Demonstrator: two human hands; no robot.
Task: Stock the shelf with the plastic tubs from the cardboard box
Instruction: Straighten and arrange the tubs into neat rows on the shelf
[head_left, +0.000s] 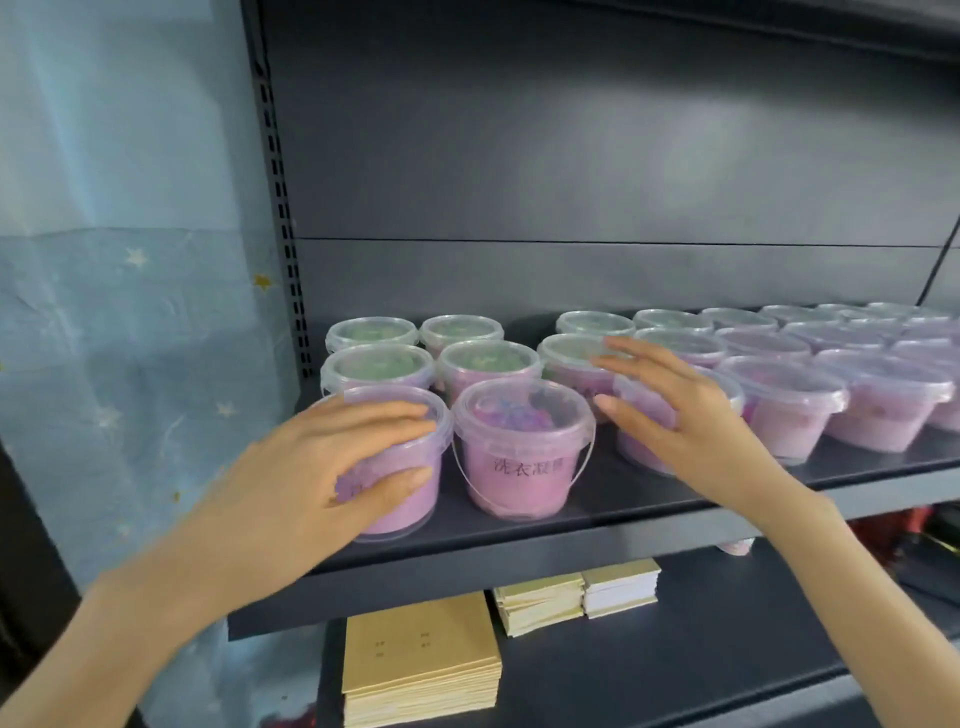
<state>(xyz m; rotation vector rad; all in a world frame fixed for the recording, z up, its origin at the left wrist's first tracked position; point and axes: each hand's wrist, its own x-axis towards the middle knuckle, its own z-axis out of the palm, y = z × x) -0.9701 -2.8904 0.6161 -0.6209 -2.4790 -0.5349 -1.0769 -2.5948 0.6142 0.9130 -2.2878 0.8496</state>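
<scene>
- Left hand (332, 467) wraps the front-left pink detergent tub (400, 462), at 8 o'clock on the shelf (519, 551), fingers over the lid, thumb on the wall.
- Right hand (691, 415), fingers spread, rests against the tub at 3 o'clock (644, 415).
- Tubs look rigid, smooth, probably moderately heavy; grip the wall below the rim, since the thin bail handle (467, 478) may flex.

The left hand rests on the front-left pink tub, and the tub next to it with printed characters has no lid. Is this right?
Not quite. The head view shows the tub with printed characters has a clear lid on. The rest holds: the left hand rests on the front-left pink tub.
</scene>
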